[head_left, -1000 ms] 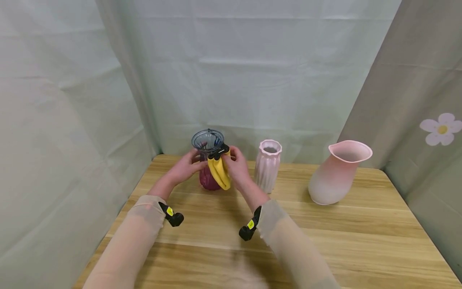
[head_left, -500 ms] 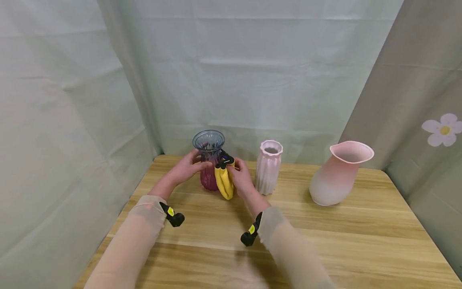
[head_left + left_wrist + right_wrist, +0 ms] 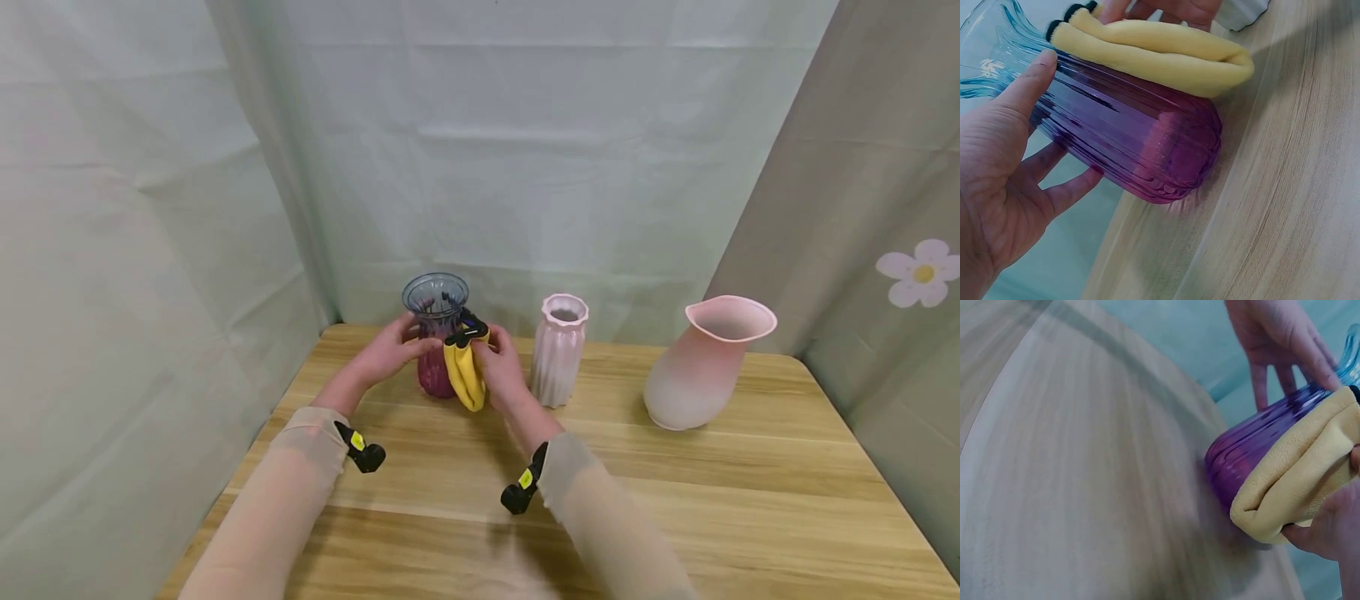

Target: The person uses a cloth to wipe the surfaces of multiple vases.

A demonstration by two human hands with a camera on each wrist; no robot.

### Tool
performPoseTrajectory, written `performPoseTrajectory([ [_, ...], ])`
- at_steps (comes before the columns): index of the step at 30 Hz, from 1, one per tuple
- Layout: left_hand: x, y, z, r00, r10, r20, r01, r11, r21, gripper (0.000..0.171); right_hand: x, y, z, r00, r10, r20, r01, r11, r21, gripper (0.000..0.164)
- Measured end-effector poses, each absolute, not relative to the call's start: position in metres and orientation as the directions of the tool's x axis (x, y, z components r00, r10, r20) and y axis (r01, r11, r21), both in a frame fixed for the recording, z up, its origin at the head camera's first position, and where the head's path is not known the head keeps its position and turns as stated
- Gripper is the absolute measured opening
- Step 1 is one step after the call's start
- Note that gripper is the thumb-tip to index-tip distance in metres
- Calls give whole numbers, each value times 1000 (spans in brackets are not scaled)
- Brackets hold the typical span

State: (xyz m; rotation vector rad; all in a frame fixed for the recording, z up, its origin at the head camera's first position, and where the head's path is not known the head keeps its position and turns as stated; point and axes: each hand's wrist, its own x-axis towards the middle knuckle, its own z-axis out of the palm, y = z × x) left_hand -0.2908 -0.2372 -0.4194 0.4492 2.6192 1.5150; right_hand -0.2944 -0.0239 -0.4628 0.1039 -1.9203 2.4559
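A glass vase (image 3: 435,379), blue at its flared rim and purple-red below, stands upright near the table's back left. My left hand (image 3: 388,352) holds its left side, thumb in front and fingers behind, as the left wrist view also shows. On the vase's right side, my right hand (image 3: 504,371) grips a folded yellow cloth (image 3: 465,377) with black edging. In the right wrist view the cloth (image 3: 1300,465) lies against the glass, with my right thumb (image 3: 1310,540) at its lower edge. Some of my right fingers are hidden behind the cloth.
A slim pink-white ribbed vase (image 3: 558,358) stands close to the right of my right hand. Farther right is a wider pink-to-white vase (image 3: 693,375) with a wavy mouth. The wooden table (image 3: 420,492) meets pale curtains (image 3: 525,167) behind and at both sides.
My right hand has moved the yellow cloth down and slightly right along the glass vase, from near the neck to lower on its side. My left hand keeps its hold.
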Motion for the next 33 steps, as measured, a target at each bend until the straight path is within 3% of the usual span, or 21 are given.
performPoseTrajectory([
  [13,-291,-239,-421,-959,279,55,188,475,859,85,-294,-28,-420,-994,40,100,-108,-426,-898,24],
  [20,-293,-238,-423,-959,280,45,179,474,862,83,-295,-30,-416,-994,35,100,-106,-438,-893,26],
  [27,-290,-235,-417,-952,301,63,197,437,877,76,-294,-29,-424,-992,-28,122,-109,-284,-953,28],
  [33,-292,-236,-421,-954,295,56,191,451,872,80,-290,-25,-450,-992,-38,122,-114,-175,-978,27],
])
